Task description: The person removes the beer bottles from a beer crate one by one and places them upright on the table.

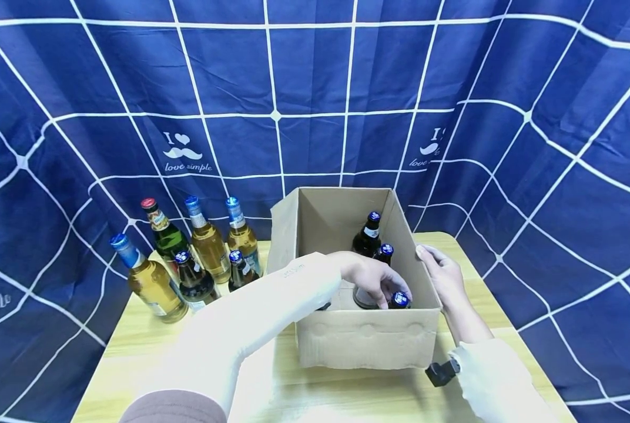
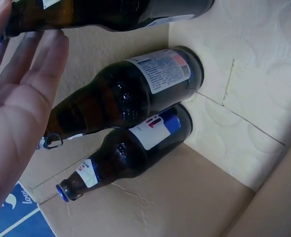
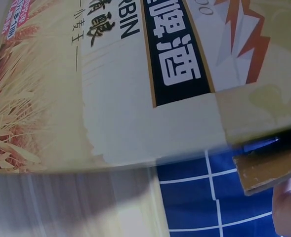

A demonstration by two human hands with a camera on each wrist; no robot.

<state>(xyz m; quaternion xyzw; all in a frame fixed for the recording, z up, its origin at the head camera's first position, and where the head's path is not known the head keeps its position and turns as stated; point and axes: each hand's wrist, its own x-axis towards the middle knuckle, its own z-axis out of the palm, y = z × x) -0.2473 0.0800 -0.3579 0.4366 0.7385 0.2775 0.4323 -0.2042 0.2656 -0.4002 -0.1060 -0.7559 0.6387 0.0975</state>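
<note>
My left hand (image 1: 370, 276) reaches down into an open cardboard box (image 1: 368, 338). Its thumb and fingers are round the neck of a dark brown beer bottle (image 1: 399, 301) with a blue cap, by the near right corner. In the left wrist view that beer bottle (image 2: 110, 14) lies along the top edge, fingertips against its neck. Two more brown bottles (image 2: 128, 91) (image 2: 145, 143) stand in the box beside it. My right hand (image 1: 444, 275) grips the box's right wall at the rim; in the right wrist view the printed outer side (image 3: 120, 98) fills most of the picture.
Left of the box several bottles stand on the wooden table (image 1: 262, 376): clear ones with golden beer (image 1: 158, 288), a green one (image 1: 169, 238) with a red cap, and brown ones (image 1: 195, 282). A box flap (image 1: 283, 229) leans out leftward. A blue gridded curtain (image 1: 315, 76) surrounds the table.
</note>
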